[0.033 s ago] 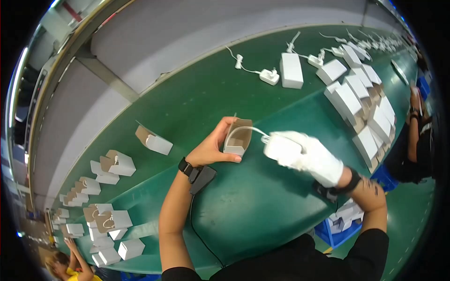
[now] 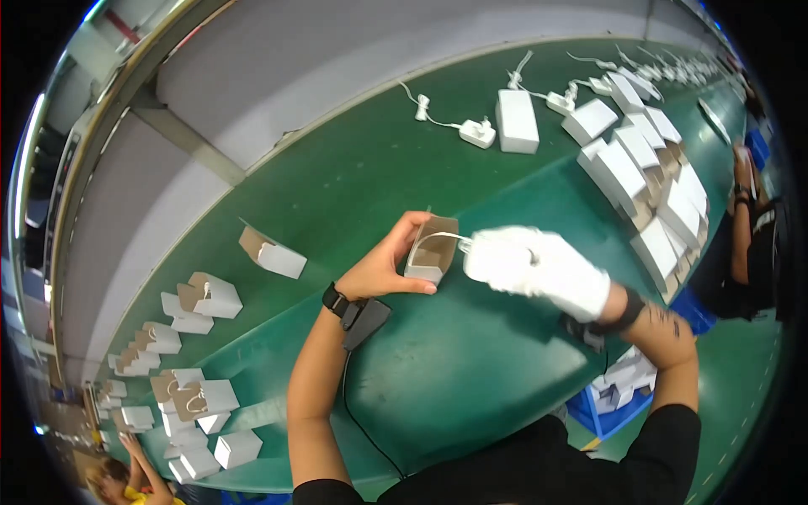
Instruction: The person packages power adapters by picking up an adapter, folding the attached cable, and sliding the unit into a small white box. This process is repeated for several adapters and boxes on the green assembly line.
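My left hand is closed around a small open carton, white outside and brown inside, with the thumb along its near side. A white glove covers my right hand. It grips a white power adapter just right of the carton; glove and adapter blend in colour, so the fingers' exact hold is hard to see. From the adapter a thin white cable curves over the carton's opening, and its far end drops out of sight inside.
One open carton stands to the left, with several more, some holding cables, beyond it. At the back lie a loose adapter and a closed box. Cartons cluster at right, above a blue bin. People work at both ends.
My right hand has shifted slightly left with the adapter, bringing it closer to the carton. The carton in my left hand has moved a little right.
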Demonstrator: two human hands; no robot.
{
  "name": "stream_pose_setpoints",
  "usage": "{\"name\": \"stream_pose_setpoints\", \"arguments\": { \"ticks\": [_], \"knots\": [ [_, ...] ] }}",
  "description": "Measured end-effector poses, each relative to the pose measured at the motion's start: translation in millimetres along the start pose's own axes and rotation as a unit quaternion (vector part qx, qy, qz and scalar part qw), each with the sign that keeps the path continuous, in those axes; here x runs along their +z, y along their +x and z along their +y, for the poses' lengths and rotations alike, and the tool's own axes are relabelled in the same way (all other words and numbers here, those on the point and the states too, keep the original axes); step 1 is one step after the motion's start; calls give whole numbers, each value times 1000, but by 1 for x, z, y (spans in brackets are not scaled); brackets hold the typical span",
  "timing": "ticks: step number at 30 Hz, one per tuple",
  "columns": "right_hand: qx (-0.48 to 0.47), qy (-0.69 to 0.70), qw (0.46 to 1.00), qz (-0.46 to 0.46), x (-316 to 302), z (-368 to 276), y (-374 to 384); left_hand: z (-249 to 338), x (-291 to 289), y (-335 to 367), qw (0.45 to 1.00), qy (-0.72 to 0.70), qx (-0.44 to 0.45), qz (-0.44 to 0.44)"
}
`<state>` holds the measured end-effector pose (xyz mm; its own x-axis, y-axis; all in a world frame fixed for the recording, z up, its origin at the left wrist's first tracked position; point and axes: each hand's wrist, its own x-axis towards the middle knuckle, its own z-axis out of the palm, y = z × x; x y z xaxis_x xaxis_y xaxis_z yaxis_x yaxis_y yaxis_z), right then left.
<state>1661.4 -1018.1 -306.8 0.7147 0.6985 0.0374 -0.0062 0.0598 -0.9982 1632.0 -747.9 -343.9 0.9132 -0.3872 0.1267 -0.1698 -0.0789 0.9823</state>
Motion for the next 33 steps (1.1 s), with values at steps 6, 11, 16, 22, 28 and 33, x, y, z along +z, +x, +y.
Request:
{"name": "stream_pose_setpoints", "arguments": {
  "ticks": [6, 11, 16, 22, 28, 33],
  "knots": [
    [-18, -493, 858, -146, 3, -48, 30, -25, 31, 13, 998, 32, 11, -44],
    [-33, -634, 761, -132, 13, -55, 21, -25, 49, 8, 998, 36, 29, 31],
    [-139, -695, 690, -147, 15, -24, 22, -31, 51, 11, 998, 33, 43, 43],
    [-420, -585, 693, 40, -38, 0, 93, -26, 20, 11, 969, 133, 127, 167],
    [-55, -714, 654, 241, -61, 43, 207, -47, -60, -5, 923, 95, 68, 368],
    [-24, -684, 694, 221, -82, 76, 238, -13, -33, -2, 789, 265, 189, 521]
  ]
}}
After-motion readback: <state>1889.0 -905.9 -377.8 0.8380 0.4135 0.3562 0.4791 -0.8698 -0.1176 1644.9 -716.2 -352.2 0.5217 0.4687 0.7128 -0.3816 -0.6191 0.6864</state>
